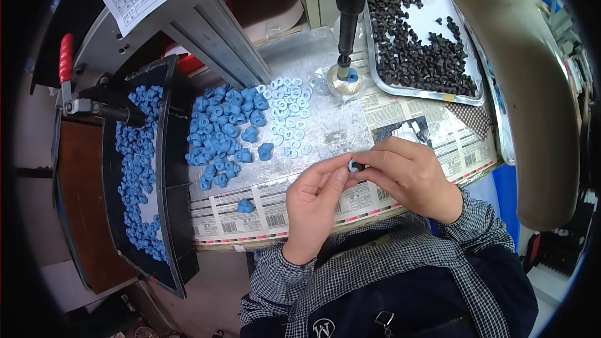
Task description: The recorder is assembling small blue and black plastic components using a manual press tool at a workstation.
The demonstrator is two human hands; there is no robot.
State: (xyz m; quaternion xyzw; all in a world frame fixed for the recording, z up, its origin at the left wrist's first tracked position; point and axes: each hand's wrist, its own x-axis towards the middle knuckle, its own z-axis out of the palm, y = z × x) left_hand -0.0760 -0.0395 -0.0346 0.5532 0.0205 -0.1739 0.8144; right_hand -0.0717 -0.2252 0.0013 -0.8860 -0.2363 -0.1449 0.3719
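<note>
Above the front of the worktable, my left hand (pixel 316 197) and my right hand (pixel 410 172) meet fingertip to fingertip. The left thumb and fingers pinch a small pale blue-white ring (pixel 352 166). From the other side, my right fingers grip a small black plug-like part (pixel 359 166) set against the ring; fingertips hide much of both. Similar pale rings (pixel 291 109) lie spread flat beyond my hands. To their left is a heap of blue knob-shaped parts (pixel 216 125), with a lone blue part (pixel 245 206) nearer the front edge.
A dark vertical press tool (pixel 349 15) comes down over a round metal fixture (pixel 344 84) holding a blue piece. At the right is a metal tray (pixel 432 92) of black parts. A black bin (pixel 164 194) of blue pieces stands left, beside a red-handled clamp (pixel 66 56).
</note>
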